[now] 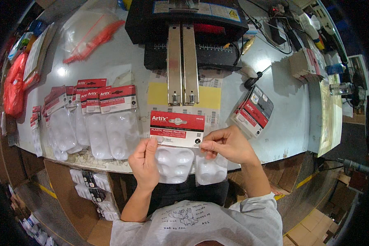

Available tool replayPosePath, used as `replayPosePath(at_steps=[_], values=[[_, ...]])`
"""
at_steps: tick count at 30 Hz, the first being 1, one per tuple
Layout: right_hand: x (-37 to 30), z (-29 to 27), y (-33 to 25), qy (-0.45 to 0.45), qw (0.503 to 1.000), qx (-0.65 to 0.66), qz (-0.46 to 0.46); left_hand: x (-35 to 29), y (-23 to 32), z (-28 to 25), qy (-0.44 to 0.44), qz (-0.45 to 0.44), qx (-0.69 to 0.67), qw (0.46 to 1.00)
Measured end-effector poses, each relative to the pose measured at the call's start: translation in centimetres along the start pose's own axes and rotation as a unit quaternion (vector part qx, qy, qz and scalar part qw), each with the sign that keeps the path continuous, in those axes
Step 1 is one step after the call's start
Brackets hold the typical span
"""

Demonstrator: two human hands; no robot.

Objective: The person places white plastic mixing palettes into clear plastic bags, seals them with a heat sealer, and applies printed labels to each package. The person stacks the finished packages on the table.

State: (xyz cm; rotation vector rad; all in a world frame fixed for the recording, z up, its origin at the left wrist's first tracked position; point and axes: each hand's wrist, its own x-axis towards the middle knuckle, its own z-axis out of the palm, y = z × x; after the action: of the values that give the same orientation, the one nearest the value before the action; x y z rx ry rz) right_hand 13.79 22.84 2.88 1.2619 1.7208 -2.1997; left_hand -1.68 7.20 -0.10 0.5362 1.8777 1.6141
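While both hands are raised over the near edge of the worktop (pixel 274 106), we hold a packaged white plastic palette (pixel 174 162) between them. Our left hand (pixel 145 162) is closed on the pack's left side, thumb lying up along the lower left corner of its red and white header card (pixel 177 128). Our right hand (pixel 227 144) pinches the card's lower right corner between thumb and fingertips. The palette hangs below the card, its round wells facing us, just in front of the worktop's near edge. A second white palette (pixel 211 170) sits directly beside it under our right hand; we cannot tell whether that hand touches it.

On the worktop, toward the left edge, a fanned row of finished packs (pixel 90 123) lies overlapping, red cards away from us and white trays toward the near edge. At the far edge, centred, stands a black machine (pixel 184 24) with two metal rails (pixel 183 61) running toward us over a yellow patch (pixel 158 94). Right of the rails, a stack of header cards (pixel 254 110) lies tilted, with a black-handled screwdriver (pixel 256 76) just beyond it. Clear bags holding red items (pixel 90 39) rest near the far left corner. Below the near left edge, a cardboard box (pixel 69 192) holds more packs.
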Motion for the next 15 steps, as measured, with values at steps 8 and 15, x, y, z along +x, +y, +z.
replayPosePath(at_steps=[8, 15], values=[[0.4, 0.4, 1.4, -0.013, 0.996, 0.075, -0.043, 0.6, -0.5, 0.1, -0.003, -0.007, 0.02, 1.0], [5.1, 0.3, 1.5, 0.104, 0.977, 0.15, -0.112, 5.2, -1.8, 2.5, 0.012, 0.087, 0.147, 0.985]])
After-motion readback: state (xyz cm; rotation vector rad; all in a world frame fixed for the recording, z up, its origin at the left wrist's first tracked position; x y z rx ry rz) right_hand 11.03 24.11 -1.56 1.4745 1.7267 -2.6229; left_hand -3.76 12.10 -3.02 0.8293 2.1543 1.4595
